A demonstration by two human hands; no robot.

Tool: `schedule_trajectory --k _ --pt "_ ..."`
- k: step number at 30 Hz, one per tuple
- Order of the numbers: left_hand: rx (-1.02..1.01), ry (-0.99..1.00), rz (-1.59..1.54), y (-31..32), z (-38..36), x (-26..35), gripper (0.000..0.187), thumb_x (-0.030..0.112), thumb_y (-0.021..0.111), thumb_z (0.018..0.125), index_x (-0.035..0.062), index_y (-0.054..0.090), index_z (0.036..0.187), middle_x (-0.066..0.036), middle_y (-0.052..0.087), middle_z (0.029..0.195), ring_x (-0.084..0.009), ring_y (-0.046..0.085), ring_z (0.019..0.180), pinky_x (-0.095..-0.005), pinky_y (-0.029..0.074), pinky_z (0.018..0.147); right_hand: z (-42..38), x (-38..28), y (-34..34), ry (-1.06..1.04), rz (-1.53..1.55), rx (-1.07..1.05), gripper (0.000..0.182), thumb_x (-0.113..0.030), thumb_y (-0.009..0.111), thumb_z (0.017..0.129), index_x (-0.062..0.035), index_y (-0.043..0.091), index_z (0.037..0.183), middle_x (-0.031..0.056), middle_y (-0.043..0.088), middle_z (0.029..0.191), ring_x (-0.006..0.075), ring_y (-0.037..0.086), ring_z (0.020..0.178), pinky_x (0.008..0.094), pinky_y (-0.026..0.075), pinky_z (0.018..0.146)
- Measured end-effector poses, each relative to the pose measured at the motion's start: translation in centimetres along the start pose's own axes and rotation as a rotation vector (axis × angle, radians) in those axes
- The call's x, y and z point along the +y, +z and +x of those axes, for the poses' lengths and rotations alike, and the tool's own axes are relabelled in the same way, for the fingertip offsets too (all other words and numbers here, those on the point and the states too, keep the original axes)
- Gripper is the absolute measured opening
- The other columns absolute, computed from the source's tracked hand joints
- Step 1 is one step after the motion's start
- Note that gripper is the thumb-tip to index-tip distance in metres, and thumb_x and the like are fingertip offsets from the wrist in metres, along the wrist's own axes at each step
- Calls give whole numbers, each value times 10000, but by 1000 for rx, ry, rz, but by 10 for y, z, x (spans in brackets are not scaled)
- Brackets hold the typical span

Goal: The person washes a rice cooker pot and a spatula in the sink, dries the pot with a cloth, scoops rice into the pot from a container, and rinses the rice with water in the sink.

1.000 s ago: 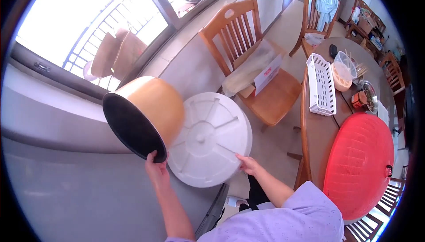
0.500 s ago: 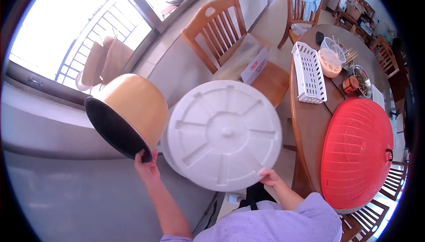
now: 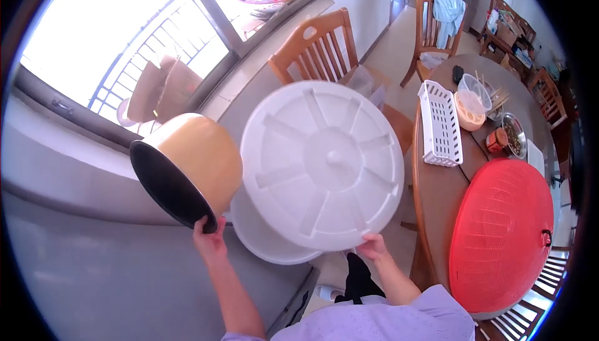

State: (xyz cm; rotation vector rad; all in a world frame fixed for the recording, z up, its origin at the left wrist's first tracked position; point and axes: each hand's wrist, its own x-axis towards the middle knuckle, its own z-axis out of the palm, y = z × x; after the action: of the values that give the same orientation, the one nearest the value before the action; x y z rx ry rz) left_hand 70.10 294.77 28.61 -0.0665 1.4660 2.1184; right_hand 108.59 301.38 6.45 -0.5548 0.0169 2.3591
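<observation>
1. The left hand [image 3: 209, 240] grips the lower rim of one orange pot [image 3: 187, 169], fingers curled over the edge; the pot is tipped on its side with its dark inside facing the camera.
2. The right hand [image 3: 373, 245] pinches the lower edge of one white round lid [image 3: 322, 163], held up and tilted so its ribbed face shows; eight ribs run out from a central hub.
3. Under the lid sits one white round tub [image 3: 268, 241], of which only a curved rim shows, just beside the pot; whether the lid touches it is hard to tell, since the lid covers most of it.
4. The pot is held in front of a grey ledge [image 3: 75, 179] below the window [image 3: 100, 41].
5. Three wooden chairs are clear: one [image 3: 324, 48] behind the lid, one with a blue cloth [image 3: 446, 7] over its back, and one [image 3: 550, 101] at the far side of the desk.
6. The round wooden desk [image 3: 437, 197] stands to the right and carries one red mesh food cover [image 3: 502, 232], one white slotted basket [image 3: 440, 126], one clear bowl [image 3: 475, 94] and one small metal dish [image 3: 516, 135].
7. Both sleeves [image 3: 387, 322] are pale lilac.
</observation>
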Motion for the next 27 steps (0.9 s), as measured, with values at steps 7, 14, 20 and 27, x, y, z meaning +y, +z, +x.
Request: schedule_trajectory --k 7,14,20,27 --pt "69 124 -93 -10 7 26 205 115 481 835 -37 550 954 -160 613 910 -267 617 795 -410 529 754 126 -35 128 -147 -39 -200 579 -9 569 710 14 414 1267 126 533 1208 260 506 1128 412 385 994" --pt "138 129 2 -36 14 12 212 50 571 770 -66 563 947 -152 603 965 -244 608 852 -360 529 725 160 -136 309 -654 -326 -75 240 -94 632 793 -48 570 1020 28 601 945 144 577 832 282 474 700" --pt "319 -111 301 -69 12 -49 227 80 614 731 -101 572 863 -132 616 815 -220 605 658 -309 512 562 207 -174 403 -801 -598 21 364 -83 672 757 9 543 1085 76 575 986 163 564 856 283 480 663" --pt "404 -287 366 -109 -3 -114 202 53 584 726 -121 536 817 -187 610 732 -260 631 561 -336 562 520 268 -166 440 -771 -627 69 338 -123 658 799 -22 550 1102 89 585 1029 193 576 927 314 514 709"
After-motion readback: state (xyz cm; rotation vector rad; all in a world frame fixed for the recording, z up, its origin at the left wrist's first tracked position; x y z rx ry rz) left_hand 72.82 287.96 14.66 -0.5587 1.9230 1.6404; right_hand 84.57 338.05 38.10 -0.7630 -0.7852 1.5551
